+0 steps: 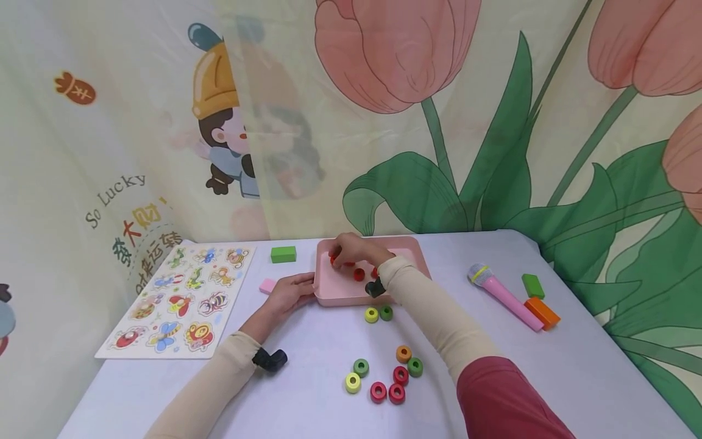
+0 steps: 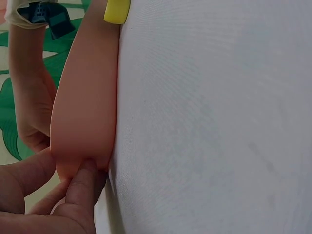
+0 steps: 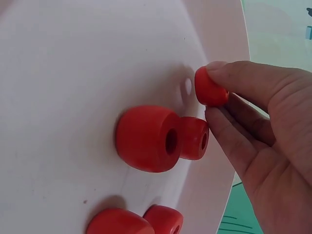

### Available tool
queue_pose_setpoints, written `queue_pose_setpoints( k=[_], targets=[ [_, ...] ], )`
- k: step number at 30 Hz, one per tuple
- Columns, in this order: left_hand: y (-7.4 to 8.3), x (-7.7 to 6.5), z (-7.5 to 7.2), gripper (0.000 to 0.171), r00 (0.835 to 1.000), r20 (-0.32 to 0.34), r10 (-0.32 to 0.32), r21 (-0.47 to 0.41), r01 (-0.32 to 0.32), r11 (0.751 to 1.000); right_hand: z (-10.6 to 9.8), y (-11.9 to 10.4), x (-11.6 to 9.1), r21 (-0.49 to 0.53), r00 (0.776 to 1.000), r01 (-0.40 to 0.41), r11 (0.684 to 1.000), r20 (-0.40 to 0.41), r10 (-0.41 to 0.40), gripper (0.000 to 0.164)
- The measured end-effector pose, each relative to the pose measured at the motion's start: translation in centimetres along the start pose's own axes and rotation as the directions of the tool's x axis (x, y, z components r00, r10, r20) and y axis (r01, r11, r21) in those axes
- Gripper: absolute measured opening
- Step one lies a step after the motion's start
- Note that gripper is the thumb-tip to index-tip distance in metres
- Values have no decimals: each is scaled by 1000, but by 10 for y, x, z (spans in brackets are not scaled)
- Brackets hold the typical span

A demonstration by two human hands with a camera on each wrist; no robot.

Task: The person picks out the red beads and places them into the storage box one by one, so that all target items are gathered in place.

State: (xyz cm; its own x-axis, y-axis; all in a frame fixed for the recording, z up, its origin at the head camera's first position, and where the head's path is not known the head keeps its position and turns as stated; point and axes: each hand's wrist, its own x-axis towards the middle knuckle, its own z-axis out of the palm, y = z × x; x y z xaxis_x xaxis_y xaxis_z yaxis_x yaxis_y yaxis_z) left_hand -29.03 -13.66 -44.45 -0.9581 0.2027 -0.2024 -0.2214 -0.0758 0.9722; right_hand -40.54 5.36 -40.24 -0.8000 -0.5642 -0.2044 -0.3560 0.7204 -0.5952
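Above the far left part of the pink tray (image 1: pixel 340 300), my right hand (image 1: pixel 353 249) pinches a red bead (image 3: pixel 207 87) between thumb and fingertips. Just below it in the right wrist view, another red bead (image 3: pixel 148 139) with a dark hole lies on the tray floor, partly covering a second one. More red beads (image 3: pixel 119 223) show along the bottom of that view. My left hand (image 1: pixel 290 291) holds the tray at its near left corner. In the left wrist view the thumb is at the rim and the fingers lie against the outer wall (image 2: pixel 85 107).
Yellow, green, orange and red beads (image 1: pixel 378 392) lie on the white table in front of the tray. A sticker board (image 1: pixel 186 292) and a green block (image 1: pixel 283 255) are to the left. On the right lie a pink toy microphone (image 1: pixel 507 299), an orange block (image 1: pixel 543 313) and another green block.
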Motion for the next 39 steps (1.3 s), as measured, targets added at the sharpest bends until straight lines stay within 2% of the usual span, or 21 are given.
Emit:
queue_pose_setpoints(
  k=[5,11,25,32,39],
  targets=[
    [-1,0,-1,48,1000,11,10,-7,-10,1000,2,-3,-1,-54,1000,13,998,14,-12,18],
    [-4,1,-1,48,1000,-5,-17,2,17,1000,4,-3,0,-83,999,14,996,34,-11,19],
    [-5,-1,-3,48,1000,1,-2,-9,2,1000,4,-4,-1,-73,999,7,997,45,-4,19],
    [-3,-1,-2,47,1000,-1,-8,0,8,1000,-1,-6,-8,-51,1000,1,999,23,1,28],
    [-1,1,-2,48,1000,5,-13,-14,13,1000,-8,-4,-30,-50,994,105,993,16,-104,29]
  ],
)
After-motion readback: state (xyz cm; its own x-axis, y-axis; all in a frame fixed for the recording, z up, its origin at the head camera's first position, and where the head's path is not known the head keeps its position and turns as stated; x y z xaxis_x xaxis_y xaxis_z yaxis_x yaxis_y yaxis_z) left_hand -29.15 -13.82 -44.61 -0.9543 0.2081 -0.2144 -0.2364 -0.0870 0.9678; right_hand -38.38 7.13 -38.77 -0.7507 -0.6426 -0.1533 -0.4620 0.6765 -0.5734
